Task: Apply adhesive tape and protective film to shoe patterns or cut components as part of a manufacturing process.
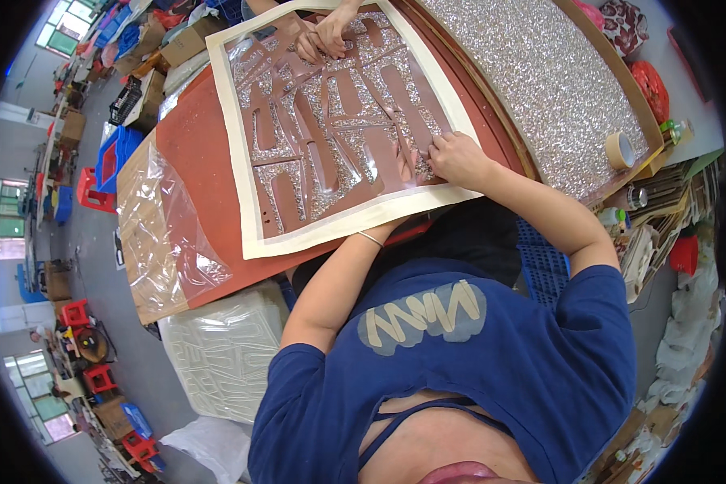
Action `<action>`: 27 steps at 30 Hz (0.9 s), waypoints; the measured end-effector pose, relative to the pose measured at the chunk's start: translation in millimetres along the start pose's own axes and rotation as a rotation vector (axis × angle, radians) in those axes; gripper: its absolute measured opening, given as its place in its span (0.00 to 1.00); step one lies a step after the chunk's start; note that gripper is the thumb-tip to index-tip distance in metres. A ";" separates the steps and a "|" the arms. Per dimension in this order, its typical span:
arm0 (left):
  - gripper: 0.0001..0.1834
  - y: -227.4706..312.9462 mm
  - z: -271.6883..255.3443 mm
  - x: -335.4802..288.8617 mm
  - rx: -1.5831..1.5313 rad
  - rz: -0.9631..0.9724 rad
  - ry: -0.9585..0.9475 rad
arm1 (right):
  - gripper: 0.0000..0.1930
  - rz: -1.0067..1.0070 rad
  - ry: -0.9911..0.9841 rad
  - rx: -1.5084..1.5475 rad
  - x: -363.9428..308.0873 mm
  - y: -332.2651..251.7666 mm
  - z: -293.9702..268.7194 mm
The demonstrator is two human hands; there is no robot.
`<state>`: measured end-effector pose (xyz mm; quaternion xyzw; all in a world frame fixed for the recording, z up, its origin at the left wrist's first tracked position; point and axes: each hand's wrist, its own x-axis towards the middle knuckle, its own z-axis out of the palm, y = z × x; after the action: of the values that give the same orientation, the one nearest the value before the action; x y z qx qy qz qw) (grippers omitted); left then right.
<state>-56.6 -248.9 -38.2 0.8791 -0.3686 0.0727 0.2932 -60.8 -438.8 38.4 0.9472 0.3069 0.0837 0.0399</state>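
In front of me lies a cream-bordered panel (247,194) with a glossy clear surface, brown strap-like shapes and silver glitter between them. My right hand (457,160) rests at the panel's right side near its lower corner. Its fingers are bent together at the inner edge of the border; what they pinch, if anything, is too small to make out. My left hand (389,229) reaches beneath the panel's near edge, so its fingers are hidden; a light band circles that wrist. At the far edge, another person's hands (323,39) work close together on the brown shapes.
The panel lies on a reddish-brown table (189,137). Clear plastic film (165,234) covers its left end. At right stands a glitter-covered surface (540,81) with a raised rim and a tape roll (619,151). A plastic-wrapped bundle (226,347) sits below left; a blue crate (540,262) is beside me.
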 end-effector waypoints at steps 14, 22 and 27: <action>0.26 0.2 7.6 -1.2 0.161 0.055 0.072 | 0.11 0.398 -0.128 0.210 27.8 76.8 -122.2; 0.26 32.0 -32.3 9.7 0.311 0.129 -0.063 | 0.11 -0.036 0.033 0.298 -73.1 15.4 -36.7; 0.29 31.2 -41.1 6.4 0.263 0.070 -0.104 | 0.10 0.069 0.425 0.135 18.5 72.8 -131.0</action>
<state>-69.9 -246.7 11.9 0.8992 -0.4008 0.0850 0.1536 -28.2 -483.6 178.9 0.9188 0.2807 0.2620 -0.0918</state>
